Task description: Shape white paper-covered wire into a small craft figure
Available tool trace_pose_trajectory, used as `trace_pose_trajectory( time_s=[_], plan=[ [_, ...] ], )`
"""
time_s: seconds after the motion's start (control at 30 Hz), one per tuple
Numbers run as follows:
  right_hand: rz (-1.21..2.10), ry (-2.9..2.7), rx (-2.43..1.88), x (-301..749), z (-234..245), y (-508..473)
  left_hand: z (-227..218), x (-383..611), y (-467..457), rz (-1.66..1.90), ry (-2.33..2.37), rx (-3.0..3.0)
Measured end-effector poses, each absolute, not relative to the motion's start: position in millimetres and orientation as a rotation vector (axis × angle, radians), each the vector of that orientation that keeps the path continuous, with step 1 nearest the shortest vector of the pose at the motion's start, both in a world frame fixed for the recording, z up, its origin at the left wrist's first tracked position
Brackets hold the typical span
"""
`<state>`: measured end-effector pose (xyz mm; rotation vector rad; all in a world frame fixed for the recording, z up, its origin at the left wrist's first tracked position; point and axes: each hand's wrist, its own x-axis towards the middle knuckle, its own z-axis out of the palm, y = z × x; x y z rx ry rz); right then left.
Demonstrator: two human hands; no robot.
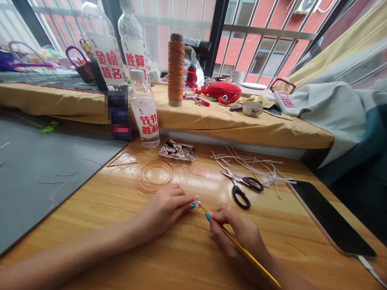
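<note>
My left hand (pixel 167 204) rests low over the wooden table, thumb and fingertips pinched on a small white looped piece (pixel 197 199). In my right hand (pixel 240 227) is a slim yellow stick-like tool (pixel 249 257), held like a pen. Its fine tip meets the right side of the white piece; whether it is hooked into a loop cannot be made out. Black-handled scissors (pixel 241 185) lie spread just beyond my right hand. Past my left hand sits a coil of thin copper-coloured cord (pixel 155 177).
A clear tray of small flower-like pieces (pixel 177 150) stands near a water bottle (pixel 145 117). White cords (pixel 250 163) lie behind the scissors, a phone (pixel 329 217) with a cable at the right. On the cloth-covered ledge (pixel 196 121) stand an orange thread spool (pixel 175 72) and a red pouch (pixel 225 92).
</note>
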<state>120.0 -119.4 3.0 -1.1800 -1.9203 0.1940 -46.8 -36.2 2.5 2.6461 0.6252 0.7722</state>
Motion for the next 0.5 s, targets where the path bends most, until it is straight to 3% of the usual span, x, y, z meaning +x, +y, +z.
trace_pose_trajectory(
  time_s=[0.33,0.5],
  plan=[
    [0.042,-2.027,-1.075,118.7,-5.2,-117.4,2.0,-45.6,-41.3,0.787,0.579,2.733],
    [0.17,-1.971,-1.123,118.1,2.0,-118.1,4.6,-48.0,-37.4,0.798,0.57,2.798]
  ],
)
